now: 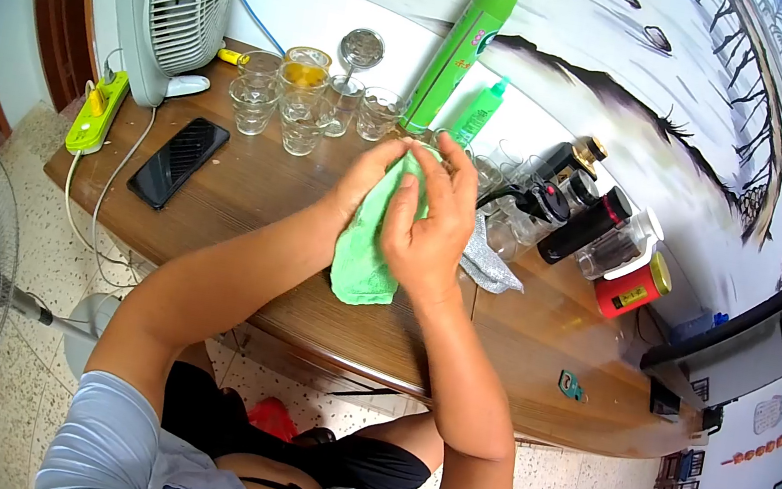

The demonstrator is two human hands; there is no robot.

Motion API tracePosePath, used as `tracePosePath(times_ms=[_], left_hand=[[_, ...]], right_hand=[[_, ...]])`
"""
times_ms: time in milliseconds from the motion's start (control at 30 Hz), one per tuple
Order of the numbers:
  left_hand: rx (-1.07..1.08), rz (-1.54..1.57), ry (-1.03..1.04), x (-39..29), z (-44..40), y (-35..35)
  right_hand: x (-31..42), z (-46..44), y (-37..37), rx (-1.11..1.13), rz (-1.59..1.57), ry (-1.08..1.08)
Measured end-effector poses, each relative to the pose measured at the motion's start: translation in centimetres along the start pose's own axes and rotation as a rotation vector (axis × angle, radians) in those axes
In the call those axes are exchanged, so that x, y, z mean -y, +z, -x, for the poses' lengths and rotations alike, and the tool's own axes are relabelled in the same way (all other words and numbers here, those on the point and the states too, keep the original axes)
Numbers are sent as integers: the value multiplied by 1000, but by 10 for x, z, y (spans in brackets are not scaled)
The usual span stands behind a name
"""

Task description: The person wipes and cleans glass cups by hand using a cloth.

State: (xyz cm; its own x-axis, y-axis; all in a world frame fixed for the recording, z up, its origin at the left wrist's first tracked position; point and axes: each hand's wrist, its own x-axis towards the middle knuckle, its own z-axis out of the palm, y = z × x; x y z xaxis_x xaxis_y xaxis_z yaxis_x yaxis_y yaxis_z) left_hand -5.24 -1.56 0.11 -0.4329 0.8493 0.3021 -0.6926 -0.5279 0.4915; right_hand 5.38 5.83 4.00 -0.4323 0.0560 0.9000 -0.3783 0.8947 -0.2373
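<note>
A light green cloth (367, 259) hangs between my two hands over the wooden table, its lower end draping down. My left hand (368, 175) is closed on the cloth from the left side. My right hand (432, 225) presses on the cloth from the right, thumb and fingers bent around its upper part. Whether something is inside the cloth is hidden. Just behind my hands stand a tall green spray can (459, 57) and a green bottle (479, 113). Several clear glasses (302, 125) stand to the left of them.
A black phone (178, 162), a white fan (179, 5) and a green power strip (97, 113) are at the left. On the right are a silver cloth (491, 263), a black-lidded pot (527, 214), dark bottles (588, 225), a red tin (633, 286) and a monitor (735, 342).
</note>
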Motion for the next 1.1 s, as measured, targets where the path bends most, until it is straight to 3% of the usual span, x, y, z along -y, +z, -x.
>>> tracePosePath(times_ms=[133, 333, 433, 600, 800, 933, 967, 1033, 1100], left_hand=[[-220, 42, -123, 15, 9, 9], [-305, -137, 42, 16, 16, 14], [-134, -222, 184, 4, 5, 8], [-17, -17, 53, -15, -5, -6], [-25, -312, 143, -5, 2, -5], [-243, -581, 85, 13, 6, 18], [-176, -639, 175, 22, 5, 11], [-343, -464, 70, 26, 22, 59], [-314, -475, 146, 31, 19, 60]], right_hand=[[-13, -4, -6, -20, 74, 34], [-16, 5, 3, 91, 50, 125], [-8, 8, 6, 75, 9, 111], [11, 8, 6, 61, -63, 85], [5, 4, 2, 14, -41, 92], [-18, -2, -3, -75, 136, 44], [-23, -3, -6, -88, 121, 71], [-34, -5, -11, -114, 86, 125], [-37, -2, -11, -90, 56, 172]])
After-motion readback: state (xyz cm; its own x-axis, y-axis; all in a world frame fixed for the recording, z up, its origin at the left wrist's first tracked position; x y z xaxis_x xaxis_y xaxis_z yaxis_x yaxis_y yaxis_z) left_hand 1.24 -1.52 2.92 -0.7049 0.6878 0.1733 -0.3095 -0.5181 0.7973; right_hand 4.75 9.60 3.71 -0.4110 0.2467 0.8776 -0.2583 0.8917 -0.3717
